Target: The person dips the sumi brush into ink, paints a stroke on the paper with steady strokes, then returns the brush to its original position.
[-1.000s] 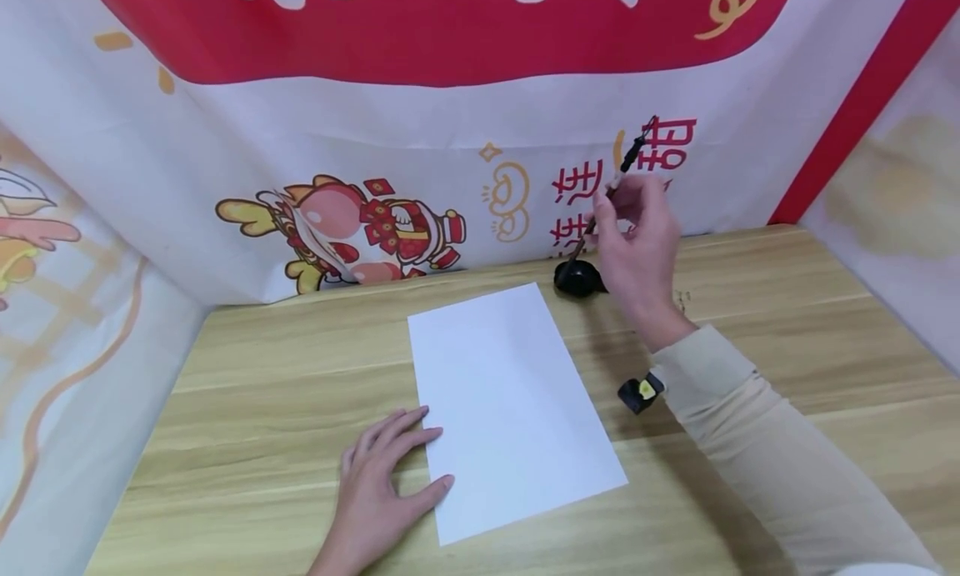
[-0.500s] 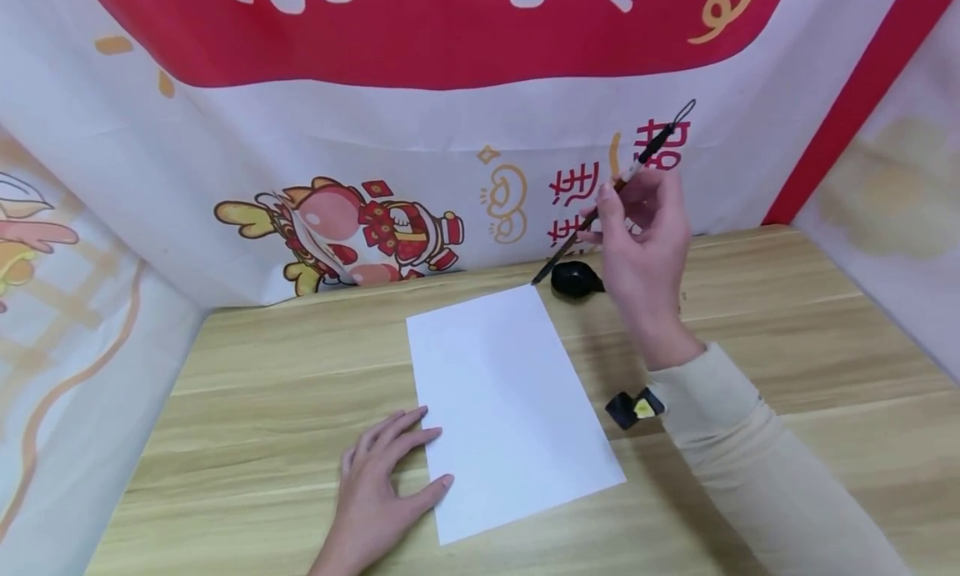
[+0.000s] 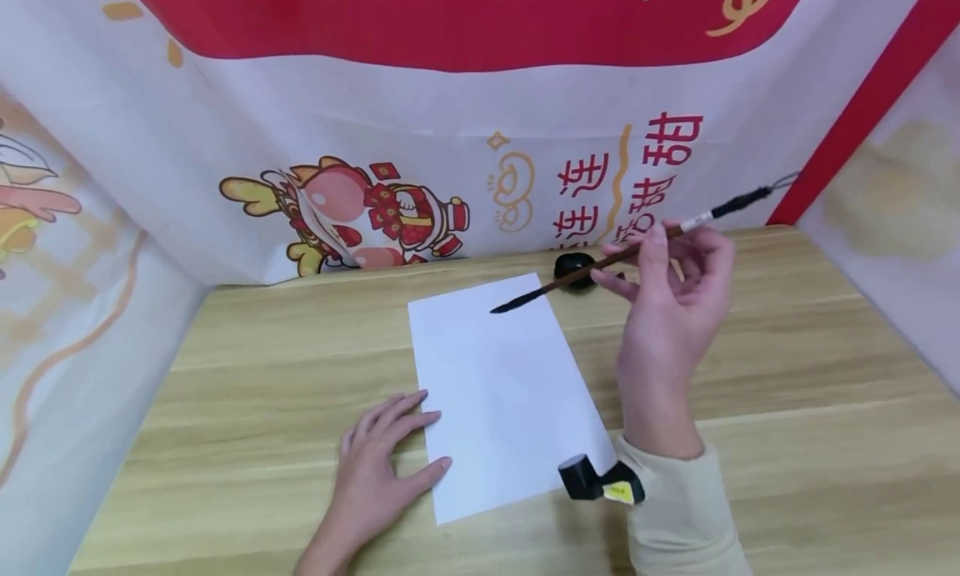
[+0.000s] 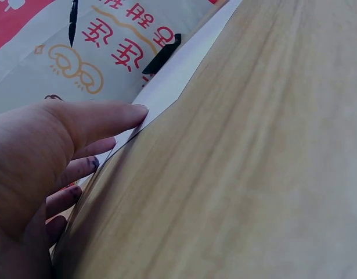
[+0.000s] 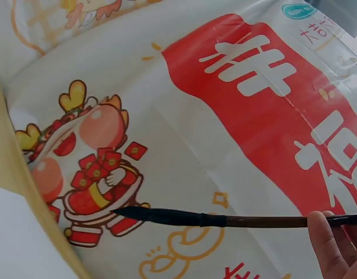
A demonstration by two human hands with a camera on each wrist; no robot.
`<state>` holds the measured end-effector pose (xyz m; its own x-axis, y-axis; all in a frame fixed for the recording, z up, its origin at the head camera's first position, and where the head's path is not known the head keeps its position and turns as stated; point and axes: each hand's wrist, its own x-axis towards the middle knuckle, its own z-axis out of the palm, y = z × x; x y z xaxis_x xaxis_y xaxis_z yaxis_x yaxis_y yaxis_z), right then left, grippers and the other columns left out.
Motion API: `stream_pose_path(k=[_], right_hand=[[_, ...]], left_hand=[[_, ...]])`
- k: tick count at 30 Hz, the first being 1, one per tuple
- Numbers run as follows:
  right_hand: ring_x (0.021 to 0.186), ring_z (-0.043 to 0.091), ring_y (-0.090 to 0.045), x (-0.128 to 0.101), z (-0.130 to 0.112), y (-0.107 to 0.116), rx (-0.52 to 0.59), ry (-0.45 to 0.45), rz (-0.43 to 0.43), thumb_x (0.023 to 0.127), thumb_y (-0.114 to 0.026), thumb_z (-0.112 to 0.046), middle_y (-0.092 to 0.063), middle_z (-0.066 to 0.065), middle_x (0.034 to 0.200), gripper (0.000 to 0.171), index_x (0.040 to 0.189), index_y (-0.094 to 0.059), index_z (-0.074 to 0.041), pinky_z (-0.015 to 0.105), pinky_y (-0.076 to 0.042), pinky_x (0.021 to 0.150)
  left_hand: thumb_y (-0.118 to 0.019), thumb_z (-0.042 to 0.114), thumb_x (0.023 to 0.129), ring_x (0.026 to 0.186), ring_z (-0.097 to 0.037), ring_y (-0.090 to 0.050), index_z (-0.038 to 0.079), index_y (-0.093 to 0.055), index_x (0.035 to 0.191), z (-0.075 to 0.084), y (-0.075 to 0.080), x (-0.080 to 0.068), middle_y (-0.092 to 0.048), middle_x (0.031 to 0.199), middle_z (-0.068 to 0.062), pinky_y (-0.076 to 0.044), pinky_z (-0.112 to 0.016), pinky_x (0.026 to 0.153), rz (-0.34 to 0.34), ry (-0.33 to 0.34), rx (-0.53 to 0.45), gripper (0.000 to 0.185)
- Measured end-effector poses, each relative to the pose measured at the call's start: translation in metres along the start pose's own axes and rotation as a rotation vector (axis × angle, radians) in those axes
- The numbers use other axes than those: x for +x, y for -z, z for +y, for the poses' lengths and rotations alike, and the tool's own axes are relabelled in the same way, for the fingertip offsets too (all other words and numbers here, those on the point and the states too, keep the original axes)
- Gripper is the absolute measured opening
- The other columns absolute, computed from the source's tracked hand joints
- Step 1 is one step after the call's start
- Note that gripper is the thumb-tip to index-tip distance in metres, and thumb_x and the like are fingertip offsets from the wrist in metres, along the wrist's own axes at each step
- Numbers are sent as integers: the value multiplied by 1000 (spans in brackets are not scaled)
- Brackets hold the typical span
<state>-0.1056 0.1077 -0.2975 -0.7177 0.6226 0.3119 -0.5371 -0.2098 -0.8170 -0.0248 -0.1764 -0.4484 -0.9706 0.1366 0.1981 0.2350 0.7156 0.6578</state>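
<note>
Resting flat on the table (image 3: pixel 225 368), palm down and fingers relaxed, left hand (image 3: pixel 378 476) at the near left, thumb tip (image 4: pixel 134 111) touching the left edge of the paper (image 3: pixel 502 393) and pinning it, other fingers spread on bare wood just beside the sheet. Lying slightly tilted at the middle of the table, white sheet, blank, far corner reaching toward the backdrop. Hanging behind and wrapping round left and right sides, banner (image 3: pixel 450 142) in red and white, with a cartoon figure (image 3: pixel 352 217) at far left of centre and red characters further right. Sitting at the far edge of the table just beyond the sheet's far right corner, small black ink dish (image 3: pixel 573 269), partly hidden behind the brush shaft. Pinched between thumb and fingertips of the raised right hand (image 3: pixel 671 309), brush (image 3: pixel 600 263) held nearly level and slanting, dark wet tip (image 3: pixel 513 305) pointing left and hovering above the far right part of the sheet, apart from the surface as far as can be told, tail end with its cord loop sticking out to the far right. Seen from the right wrist, same dark tip (image 5: pixel 137 214) in the air against the banner, fingers (image 5: pixel 326 244) gripping the brown shaft at lower right. Strapped below that wrist over a beige sleeve (image 3: pixel 675 518), black camera (image 3: pixel 588 480) over the sheet's near right corner.
</note>
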Motion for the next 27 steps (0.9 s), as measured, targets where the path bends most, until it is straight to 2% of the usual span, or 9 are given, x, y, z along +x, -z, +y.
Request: stream_pose_path(k=[9, 15, 22, 27], right_hand=[[87, 30, -76, 5, 3, 13, -20, 22, 18, 106, -67, -14, -65, 15, 107, 17, 119, -58, -9, 37, -66, 66], [90, 30, -77, 0, 5, 9, -58, 5, -9, 106, -68, -17, -65, 14, 108, 18, 120, -58, -10, 37, -66, 68], [93, 31, -77, -9, 12, 4, -93, -5, -60, 107, -66, -17, -66, 16, 110, 24, 125, -57, -4, 37, -67, 73], [93, 30, -78, -10, 16, 0, -85, -8, -83, 107, -65, -14, -67, 16, 112, 19, 124, -58, -6, 38, -67, 74]], left_hand=[[-92, 38, 83, 152, -35, -45, 31, -75, 133, 2, -3, 3, -59, 160, 6, -22, -68, 116, -11, -7, 2, 54], [-92, 39, 83, 151, -33, -46, 32, -75, 133, 1, 0, 3, -59, 160, 8, -21, -68, 117, 4, -17, 12, 53], [-91, 35, 85, 149, -32, -48, 32, -76, 133, 1, -1, -1, -60, 159, 10, -22, -64, 116, 19, -23, 35, 51], [-89, 35, 88, 150, -31, -47, 33, -75, 135, 1, -1, 0, -57, 162, 10, -23, -62, 115, 22, -18, 64, 50]])
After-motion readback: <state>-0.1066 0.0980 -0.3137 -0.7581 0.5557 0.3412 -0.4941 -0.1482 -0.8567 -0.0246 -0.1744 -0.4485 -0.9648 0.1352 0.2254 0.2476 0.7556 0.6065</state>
